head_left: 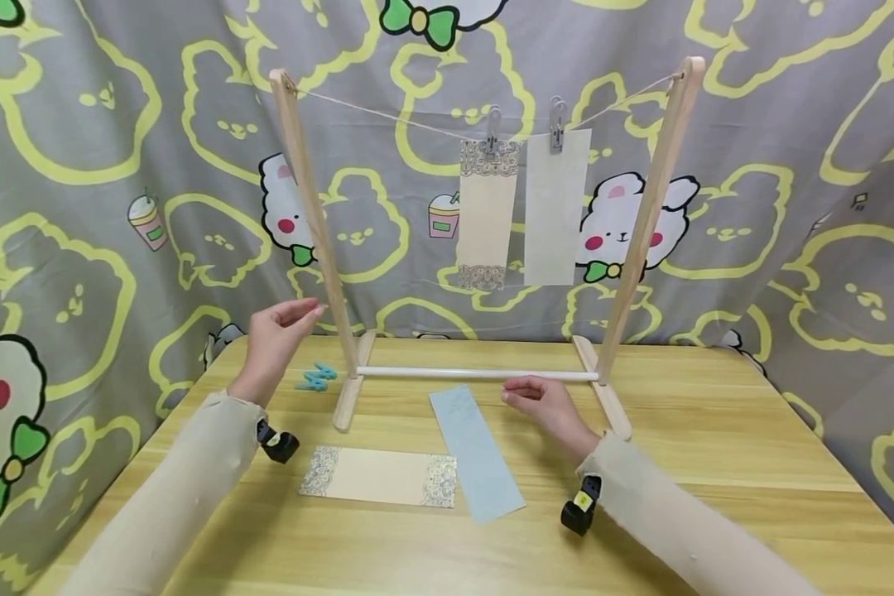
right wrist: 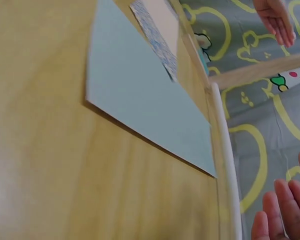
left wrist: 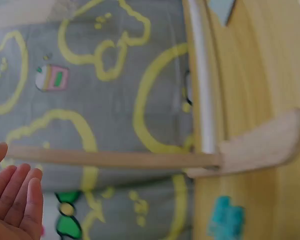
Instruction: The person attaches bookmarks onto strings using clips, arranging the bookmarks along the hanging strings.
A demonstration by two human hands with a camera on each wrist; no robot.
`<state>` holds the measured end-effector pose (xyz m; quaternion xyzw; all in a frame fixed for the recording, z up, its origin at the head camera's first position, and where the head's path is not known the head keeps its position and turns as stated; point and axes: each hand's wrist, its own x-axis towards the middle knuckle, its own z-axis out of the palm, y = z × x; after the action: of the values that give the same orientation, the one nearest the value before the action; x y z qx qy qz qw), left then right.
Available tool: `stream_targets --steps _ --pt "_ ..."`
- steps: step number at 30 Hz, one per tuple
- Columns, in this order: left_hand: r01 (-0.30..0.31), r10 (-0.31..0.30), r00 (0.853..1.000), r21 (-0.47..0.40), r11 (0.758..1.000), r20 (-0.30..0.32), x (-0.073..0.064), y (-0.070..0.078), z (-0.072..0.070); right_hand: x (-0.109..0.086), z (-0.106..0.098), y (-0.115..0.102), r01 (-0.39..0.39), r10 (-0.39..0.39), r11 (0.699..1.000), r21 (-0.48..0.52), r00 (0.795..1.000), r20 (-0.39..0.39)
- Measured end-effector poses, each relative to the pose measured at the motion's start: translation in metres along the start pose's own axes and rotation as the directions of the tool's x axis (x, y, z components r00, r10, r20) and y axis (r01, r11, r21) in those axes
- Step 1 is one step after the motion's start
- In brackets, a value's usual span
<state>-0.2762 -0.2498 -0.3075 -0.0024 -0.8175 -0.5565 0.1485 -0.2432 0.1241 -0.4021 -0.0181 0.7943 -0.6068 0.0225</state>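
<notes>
My left hand (head_left: 277,339) is raised beside the left post of a wooden stand, its fingers loosely bent and holding nothing. Low over the table, to the right of a pale blue paper strip (head_left: 477,455), my right hand (head_left: 547,406) is also without anything in it. A cream strip with patterned ends (head_left: 380,476) lies left of the blue one. Below my left hand are blue clothespins (head_left: 317,377) on the table. From the stand's string (head_left: 387,114) hang another patterned cream strip (head_left: 486,211) and a plain whitish strip (head_left: 557,211), each under a grey clip (head_left: 493,132).
The stand has a left post (head_left: 313,215), a right post (head_left: 648,223) and a white crossbar (head_left: 477,374) low between them. Its feet rest on the wood-grain table (head_left: 715,447). A grey cartoon-print curtain (head_left: 775,314) surrounds the table's back and sides.
</notes>
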Motion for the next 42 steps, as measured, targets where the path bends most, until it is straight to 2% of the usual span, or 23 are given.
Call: stream_targets --steps 5,11,14,17,22,26,30,37,42 --pt "0.036 -0.035 0.999 0.015 0.999 -0.023 -0.004 -0.031 -0.006 -0.008 0.006 0.005 0.018 -0.018 1.0 0.012 1.0 0.013" --pt "0.095 -0.092 0.995 0.073 0.993 -0.05 -0.005 -0.061 -0.015 -0.014 0.014 0.01 -0.01 0.006 0.997 0.07 0.999 0.054" --pt "0.124 -0.121 0.992 0.094 0.988 -0.034 -0.005 -0.075 -0.02 -0.016 0.017 0.013 -0.029 0.024 0.997 0.076 0.997 0.074" --pt "0.149 -0.152 0.988 0.099 0.984 0.02 -0.004 -0.088 -0.025 -0.018 0.02 0.017 -0.052 0.046 0.996 0.071 0.996 0.083" --pt "0.187 -0.197 0.971 0.08 0.979 0.137 0.003 -0.108 -0.031 -0.019 0.023 0.024 -0.064 0.059 0.996 0.069 0.996 0.073" --pt "0.255 -0.261 0.94 0.057 0.965 0.222 0.009 -0.121 -0.036 -0.019 0.03 0.026 -0.075 0.073 0.996 0.057 0.996 0.042" --pt "0.331 -0.314 0.908 -0.017 0.943 0.276 0.014 -0.131 -0.039 -0.019 0.037 0.026 -0.068 0.068 0.998 0.01 0.998 0.018" --pt "0.331 -0.305 0.895 -0.027 0.943 0.325 0.022 -0.146 -0.039 -0.022 0.044 0.027 -0.014 0.017 0.993 -0.118 1.0 0.024" --pt "0.272 -0.271 0.891 0.05 0.961 0.364 0.023 -0.152 -0.042 -0.021 0.048 0.029 -0.001 0.007 0.982 -0.188 1.0 0.027"
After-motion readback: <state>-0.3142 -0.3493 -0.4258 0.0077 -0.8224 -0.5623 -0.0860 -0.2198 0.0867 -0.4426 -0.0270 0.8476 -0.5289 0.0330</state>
